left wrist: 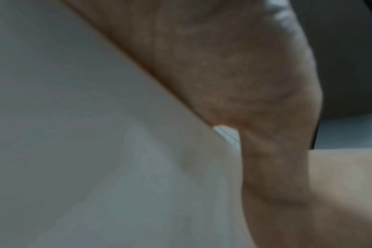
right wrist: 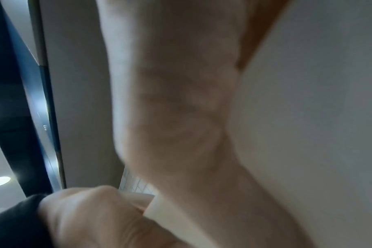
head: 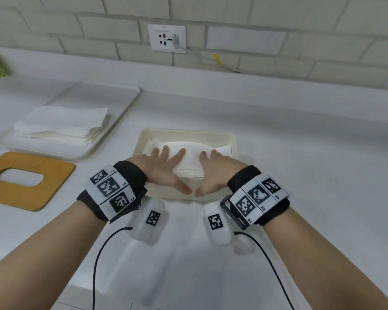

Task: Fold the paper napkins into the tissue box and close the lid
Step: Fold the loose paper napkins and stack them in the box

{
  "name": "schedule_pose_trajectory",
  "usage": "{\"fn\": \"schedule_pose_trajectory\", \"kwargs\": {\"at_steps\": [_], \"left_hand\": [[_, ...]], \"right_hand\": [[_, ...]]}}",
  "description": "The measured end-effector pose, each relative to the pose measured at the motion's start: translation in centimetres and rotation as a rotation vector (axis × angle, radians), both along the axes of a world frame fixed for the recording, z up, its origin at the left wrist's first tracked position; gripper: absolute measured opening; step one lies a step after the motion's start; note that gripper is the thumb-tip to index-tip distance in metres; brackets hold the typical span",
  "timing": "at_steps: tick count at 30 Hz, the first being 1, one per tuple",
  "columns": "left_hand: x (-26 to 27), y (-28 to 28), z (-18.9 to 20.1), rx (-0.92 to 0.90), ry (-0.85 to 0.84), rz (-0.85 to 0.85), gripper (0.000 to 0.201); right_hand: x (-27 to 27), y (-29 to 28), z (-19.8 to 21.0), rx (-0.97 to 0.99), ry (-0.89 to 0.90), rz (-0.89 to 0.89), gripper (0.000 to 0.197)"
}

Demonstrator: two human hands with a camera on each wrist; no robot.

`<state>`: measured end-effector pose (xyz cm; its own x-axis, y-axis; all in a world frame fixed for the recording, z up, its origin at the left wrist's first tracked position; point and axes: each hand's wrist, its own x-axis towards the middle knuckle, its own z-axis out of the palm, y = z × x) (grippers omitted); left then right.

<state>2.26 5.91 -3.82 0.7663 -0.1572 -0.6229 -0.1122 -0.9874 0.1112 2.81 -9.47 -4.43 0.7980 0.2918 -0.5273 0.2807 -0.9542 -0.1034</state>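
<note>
Two hands press a folded paper napkin (head: 192, 156) flat into the open tissue box (head: 233, 139) on a white counter (head: 300, 153). We see the left hand (head: 164, 167) and the right hand (head: 213, 171) side by side, fingers straight and spread on the napkin, thumbs angled toward each other near the box's front edge — pressing, not pinching. We judge the spread is there to push the springy paper down evenly so it sits below the rim and the lid can later seat.

The wooden lid (head: 27, 181), with its single oval slot, lies flat on the counter to the left, well apart from the box, leaving the box mouth free for filling. One white tray (head: 121, 108) behind the lid holds one stack of napkins (head: 63, 127), kept within the left hand's reach; the sheets in it are too many and too thin to count.

We count one box, one lid, one tray, one stack — and two hands at work. The wrist views are blurred, showing little beyond skin close to pale surfaces. The lid is not yet on.
</note>
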Motion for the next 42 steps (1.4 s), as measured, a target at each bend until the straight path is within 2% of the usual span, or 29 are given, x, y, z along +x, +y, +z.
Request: {"fn": "schedule_pose_trajectory", "kwargs": {"at_steps": [3,5,8,11,15,17,20,22,26,28,30,31,33,35,37,39,42], "left_hand": [[-0.1,0.1,0.4,0.028,0.002,-0.025,0.108],[-0.8,-0.1,0.4,0.106,-0.099,-0.097,0.103],[-1.9,-0.4,0.2,0.187,-0.270,-0.192,0.086],[-2.2,-0.2,-0.3,0.121,-0.240,-0.201,0.072],[-1.5,0.7,0.7,0.047,-0.138,-0.180,0.066],[-1.5,1.5,1.8,-0.031,-0.125,-0.169,0.056],[-2.3,2.3,1.9,-0.078,-0.203,-0.213,0.045],[-3.0,2.3,0.9,-0.044,-0.271,-0.273,0.044],[-3.3,2.7,-0.3,-0.102,-0.275,-0.260,0.049],[-3.6,3.8,0.5,-0.274,-0.266,-0.202,0.046],[-4.1,6.0,1.8,-0.556,-0.316,-0.086,0.027],[-4.4,7.7,2.6,-0.681,-0.363,0.005,0.018],[-4.6,11.7,3.7,-0.798,-0.554,0.214,0.018],[-4.2,15.9,3.7,-0.748,-0.746,0.427,0.015],[-3.2,19.7,2.7,-0.570,-0.788,0.608,0.016],[-1.7,22.9,1.0,-0.387,-0.688,0.722,0.027],[0.1,26.0,-1.6,-0.255,-0.491,0.778,0.047]], "right_hand": [[-0.1,-0.1,-0.1,0.001,-0.026,0.023,0.112],[-0.5,-0.3,-0.3,0.019,-0.054,0.052,0.109],[-1.4,-0.8,-0.5,0.048,-0.117,0.134,0.091],[-1.4,-0.7,-0.7,-0.016,-0.169,0.201,0.080],[-1.2,0.2,-0.2,-0.108,-0.125,0.176,0.080],[-1.6,0.7,0.2,-0.107,-0.211,0.169,0.071],[-2.2,1.8,0.5,-0.010,-0.325,0.184,0.055],[-2.5,2.5,0.4,-0.020,-0.275,0.184,0.055],[-2.6,3.5,0.6,-0.095,-0.247,0.157,0.048],[-2.9,4.3,1.7,-0.080,-0.264,0.151,0.038],[-3.7,5.5,3.1,0.004,-0.313,0.156,0.030],[-4.2,6.4,3.7,0.080,-0.363,0.159,0.029],[-5.1,9.2,4.6,0.292,-0.501,0.166,0.026],[-5.3,12.9,4.9,0.477,-0.582,0.204,0.024],[-4.8,16.9,4.5,0.541,-0.572,0.262,0.028],[-3.7,20.7,3.4,0.531,-0.497,0.295,0.033],[-1.3,25.5,0.9,0.468,-0.356,0.298,0.036]]}}
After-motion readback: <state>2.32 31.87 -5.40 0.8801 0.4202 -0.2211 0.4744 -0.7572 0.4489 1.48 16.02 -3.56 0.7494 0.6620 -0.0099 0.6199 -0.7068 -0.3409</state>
